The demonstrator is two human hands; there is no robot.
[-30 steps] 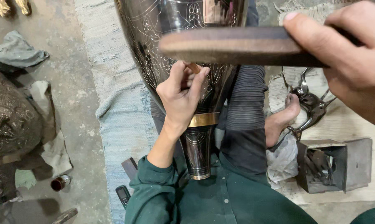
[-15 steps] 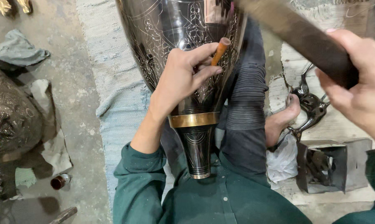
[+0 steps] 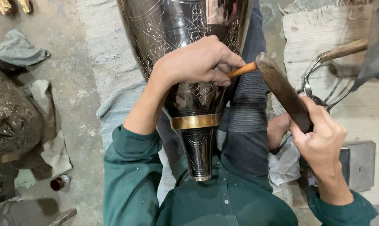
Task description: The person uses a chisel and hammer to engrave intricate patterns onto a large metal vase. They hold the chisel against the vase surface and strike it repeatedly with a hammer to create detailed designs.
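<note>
Dark engraved metal fills the middle of the view: a tall polished vase with a brass band [image 3: 189, 62] lies across the person's lap, its narrow foot pointing toward the body and its wide belly running away up the frame, so its long axis runs near to far. The left hand [image 3: 195, 62] rests on the vase's belly, fingers [image 3: 223, 77] closed around a short orange-handled chisel [image 3: 241, 70] whose exposed end slants out to the right. The right hand [image 3: 321, 138] sits lower and further right, fingers wrapped around the near end of a dark worn wooden mallet [image 3: 283, 90]. The mallet's long axis slants up and left, and its far end touches the chisel's orange butt, just right of the left hand. Off to the left, on the concrete floor [image 3: 76, 100], sits another embossed metal vessel [image 3: 9, 113].
</note>
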